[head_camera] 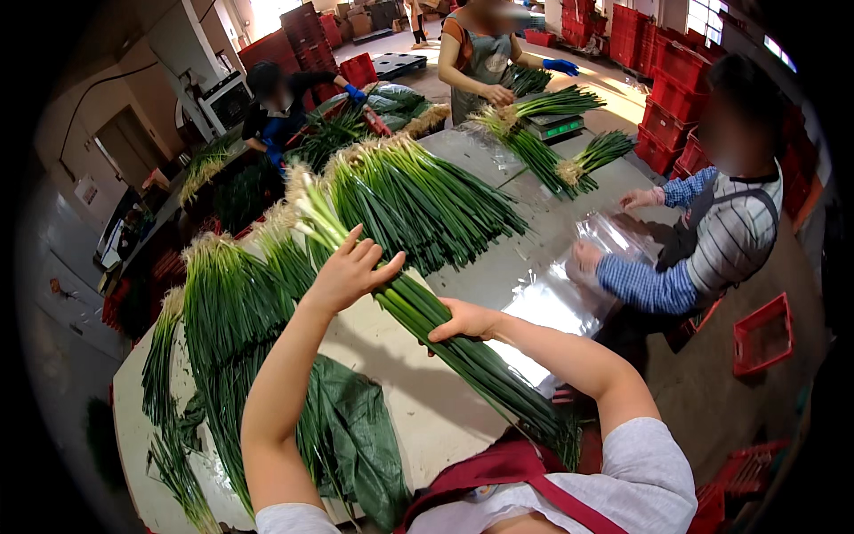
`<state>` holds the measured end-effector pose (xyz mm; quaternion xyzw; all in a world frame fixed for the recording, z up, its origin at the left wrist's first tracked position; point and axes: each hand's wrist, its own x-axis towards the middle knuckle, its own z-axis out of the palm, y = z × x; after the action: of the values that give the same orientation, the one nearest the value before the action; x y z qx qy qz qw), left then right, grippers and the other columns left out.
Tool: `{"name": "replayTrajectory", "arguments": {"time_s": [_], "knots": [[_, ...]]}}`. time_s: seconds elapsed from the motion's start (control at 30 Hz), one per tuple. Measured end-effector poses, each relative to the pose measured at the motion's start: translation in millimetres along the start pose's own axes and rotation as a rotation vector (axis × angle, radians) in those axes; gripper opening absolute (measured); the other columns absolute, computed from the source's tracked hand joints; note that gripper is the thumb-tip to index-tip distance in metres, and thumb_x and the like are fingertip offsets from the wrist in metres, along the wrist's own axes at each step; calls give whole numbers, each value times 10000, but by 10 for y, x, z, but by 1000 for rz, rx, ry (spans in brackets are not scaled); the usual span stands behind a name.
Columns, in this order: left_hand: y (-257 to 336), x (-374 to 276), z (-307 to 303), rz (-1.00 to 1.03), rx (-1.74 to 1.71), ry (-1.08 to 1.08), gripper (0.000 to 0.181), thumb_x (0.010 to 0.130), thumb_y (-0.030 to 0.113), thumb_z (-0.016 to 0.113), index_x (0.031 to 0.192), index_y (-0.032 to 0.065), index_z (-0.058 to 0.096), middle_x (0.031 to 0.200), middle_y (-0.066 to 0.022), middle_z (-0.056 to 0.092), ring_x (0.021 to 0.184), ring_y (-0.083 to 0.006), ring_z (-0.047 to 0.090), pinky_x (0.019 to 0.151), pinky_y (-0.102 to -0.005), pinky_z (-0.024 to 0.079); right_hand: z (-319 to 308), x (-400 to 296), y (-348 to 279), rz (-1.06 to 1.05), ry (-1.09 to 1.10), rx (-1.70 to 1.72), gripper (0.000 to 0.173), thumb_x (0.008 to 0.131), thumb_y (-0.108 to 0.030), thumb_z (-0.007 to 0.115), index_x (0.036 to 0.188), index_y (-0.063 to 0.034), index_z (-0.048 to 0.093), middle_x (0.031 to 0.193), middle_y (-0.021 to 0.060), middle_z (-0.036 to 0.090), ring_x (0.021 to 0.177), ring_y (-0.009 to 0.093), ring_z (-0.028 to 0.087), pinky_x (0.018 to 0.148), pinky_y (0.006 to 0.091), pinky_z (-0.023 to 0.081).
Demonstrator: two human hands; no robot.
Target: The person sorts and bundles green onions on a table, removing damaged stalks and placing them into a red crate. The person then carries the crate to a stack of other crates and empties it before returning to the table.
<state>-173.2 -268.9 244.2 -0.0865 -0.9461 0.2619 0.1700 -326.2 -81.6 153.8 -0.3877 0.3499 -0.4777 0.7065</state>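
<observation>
A long bundle of leafy green-onion-like stalks (427, 307) lies slantwise in both my hands above the table, its roots to the upper left and dark leaf tips near my apron. My left hand (353, 270) rests on the bundle's pale upper part, fingers spread; its grip is not clear. Lower down, my right hand (464, 320) is closed around the green leaves, thumb on top. Behind the bundle a wide row of the same stalks (427, 200) lies with roots away from me. More stalks (233, 300) lie in piles at the left, near a green plastic sheet (360, 427).
Clear plastic bags (567, 287) lie at the right beside a co-worker's hands. Across the table (413, 400), bundles lie on and near a digital scale (550, 127), with another worker behind. A third worker is at the upper left. A red crate (764, 334) stands on the floor.
</observation>
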Motion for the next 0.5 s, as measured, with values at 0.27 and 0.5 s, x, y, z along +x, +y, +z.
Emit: {"name": "replayTrajectory", "arguments": {"time_s": [0.27, 0.5], "knots": [[-357, 451, 699, -547, -93, -42, 772, 734, -25, 578, 1379, 318, 330, 1430, -195, 257, 1326, -363, 261, 1040, -606, 165, -1149, 812, -405, -72, 171, 32, 465, 746, -84, 665, 1143, -20, 431, 913, 126, 595, 721, 231, 642, 648, 348, 539], [917, -737, 267, -701, -529, -181, 634, 714, 98, 652, 1291, 253, 441, 1372, -255, 301, 1262, -437, 326, 1022, -615, 224, -2195, 2264, -921, -116, 213, -25, 580, 739, -68, 696, 1217, 10, 378, 917, 159, 633, 636, 240, 654, 563, 370, 553]]}}
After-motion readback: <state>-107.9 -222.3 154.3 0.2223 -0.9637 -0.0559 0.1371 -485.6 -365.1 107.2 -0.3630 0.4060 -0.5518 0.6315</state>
